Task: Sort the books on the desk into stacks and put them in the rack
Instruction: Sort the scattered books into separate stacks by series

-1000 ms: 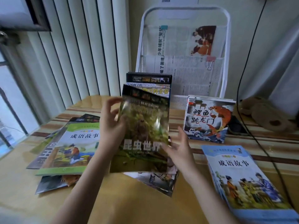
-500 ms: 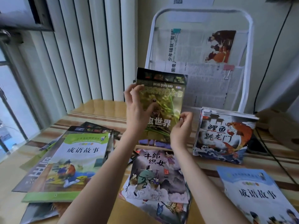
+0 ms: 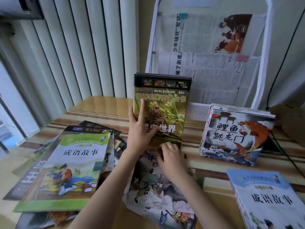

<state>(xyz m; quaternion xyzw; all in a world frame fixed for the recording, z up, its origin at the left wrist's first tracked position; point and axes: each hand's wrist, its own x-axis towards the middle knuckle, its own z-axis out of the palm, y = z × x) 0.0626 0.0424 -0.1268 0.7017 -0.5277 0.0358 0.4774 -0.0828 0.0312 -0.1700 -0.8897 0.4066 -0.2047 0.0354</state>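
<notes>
A: Hands status? Left hand (image 3: 139, 129) was flat on the insect book (image 3: 160, 111), fingers straight, index pointing up the cover. Right hand (image 3: 171, 156) was down at the book's bottom edge, fingers spread over it; can't tell if it pinched anything.

B: Change vs a second ago?

A: Then the insect book was in the air, both hands holding it. Half a second ago it was being brought to the upright pile. By this frame it stood against that pile, top edges nearly flush. So it was placed, being squared.

B: Where's the pile?

A: On the counter (image 3: 102, 106), standing just in front of the rack (image 3: 262, 47). Not in the rack. Rack pockets held only newspapers (image 3: 214, 76).

B: Other stacks?

A: Carp stack (image 3: 237, 134) right of the pile, leaning. Blue idiom stack (image 3: 267, 199) near right. Unsorted heap on the left, green idiom book (image 3: 72, 164) on top. Cowherd book (image 3: 153, 184) lay flat under the right wrist.

B: Meaning for the task?

A: My read: one more book sorted, encyclopedia pile growing. The left heap was still the bulk of the sorting, and nothing was racked yet.
</notes>
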